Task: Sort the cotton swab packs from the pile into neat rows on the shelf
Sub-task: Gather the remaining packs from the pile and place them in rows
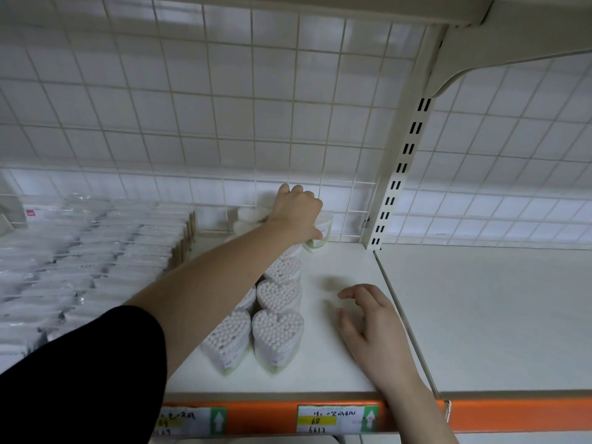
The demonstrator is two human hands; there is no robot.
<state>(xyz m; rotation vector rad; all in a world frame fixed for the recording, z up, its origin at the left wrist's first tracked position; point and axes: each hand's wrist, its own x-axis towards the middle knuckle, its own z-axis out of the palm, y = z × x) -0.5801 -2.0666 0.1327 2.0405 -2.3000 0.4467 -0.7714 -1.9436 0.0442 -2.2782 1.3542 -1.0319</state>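
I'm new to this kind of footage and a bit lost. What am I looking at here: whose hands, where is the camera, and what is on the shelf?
There is no machine here. A person wears a wide-angle camera on the head, so you look forward and down along their own arms. The left hand reaches to the back of the shelf, onto a pile of cotton swab packs against the wire grid. Whether it grips one is hidden. The right hand rests open on the shelf. Between the arms, heart-shaped packs stand in two rows. Further left lie flat clear bags of other goods.
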